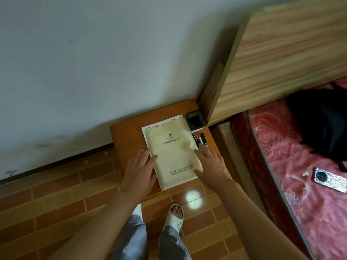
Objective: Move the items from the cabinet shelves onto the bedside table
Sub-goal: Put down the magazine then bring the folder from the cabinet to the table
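Head view: looking straight down at a small orange-brown wooden bedside table point(129, 134), tucked in the corner between the grey wall and the pale wood headboard point(289, 59).

Task thing: a cream paper document envelope with printed lettering point(173, 156) lies flat on the table, on top of a white sheet with red print point(163, 123) that peeks out at its 12 o'clock edge. Its near end hangs a bit over the table's front edge.

Long axis: runs roughly 11 to 5 o'clock, so it's skewed a little against the table's sides.

Left hand point(139, 173): fingers straight and together, flat on the envelope's 9 o'clock edge. Holding nothing, just pressing.

Right hand point(212, 166): fingers spread and relaxed, resting on the 3 o'clock edge, not gripping either.

Who's nearer: pretty much even, one hand on each long side, so I'd guess a small two-handed nudge toward 12 o'clock squares it up.

Neighbours: a bunch of dark pens point(199, 139) just beside the envelope at 2 o'clock, nearly under my right fingertips, and a small black square-ish container point(195, 121) behind them.

Off-task: a phone in a patterned case point(329, 182) on the red floral bedspread point(300, 166) at 3 o'clock.
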The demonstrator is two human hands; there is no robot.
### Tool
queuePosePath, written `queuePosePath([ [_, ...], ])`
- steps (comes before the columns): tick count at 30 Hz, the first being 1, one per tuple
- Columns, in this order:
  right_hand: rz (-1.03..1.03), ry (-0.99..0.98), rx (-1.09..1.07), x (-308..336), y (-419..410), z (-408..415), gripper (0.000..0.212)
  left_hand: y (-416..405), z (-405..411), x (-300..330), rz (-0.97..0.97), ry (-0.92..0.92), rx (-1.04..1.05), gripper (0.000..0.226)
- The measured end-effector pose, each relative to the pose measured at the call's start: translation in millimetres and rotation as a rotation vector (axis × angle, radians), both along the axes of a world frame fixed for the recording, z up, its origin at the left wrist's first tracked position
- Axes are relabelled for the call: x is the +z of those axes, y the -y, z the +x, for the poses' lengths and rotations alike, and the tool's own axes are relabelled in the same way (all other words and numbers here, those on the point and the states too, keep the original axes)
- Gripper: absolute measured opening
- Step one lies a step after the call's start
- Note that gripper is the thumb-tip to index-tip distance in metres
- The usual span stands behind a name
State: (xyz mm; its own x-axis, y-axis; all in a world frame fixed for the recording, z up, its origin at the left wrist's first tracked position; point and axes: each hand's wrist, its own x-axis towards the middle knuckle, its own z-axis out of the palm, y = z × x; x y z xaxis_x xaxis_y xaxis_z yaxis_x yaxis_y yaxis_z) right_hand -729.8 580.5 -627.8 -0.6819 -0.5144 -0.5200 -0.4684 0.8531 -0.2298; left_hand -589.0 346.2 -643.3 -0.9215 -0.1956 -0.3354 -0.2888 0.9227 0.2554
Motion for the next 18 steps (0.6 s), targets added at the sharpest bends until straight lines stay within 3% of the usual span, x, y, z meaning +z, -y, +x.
queuePosePath([
  [18, -0.262, -0.107, -0.030, 267.6, 34.1, 44.1, 0.075, 13.2, 60.0, 286.5, -0.128, -0.231, 0.313, 0.065],
])
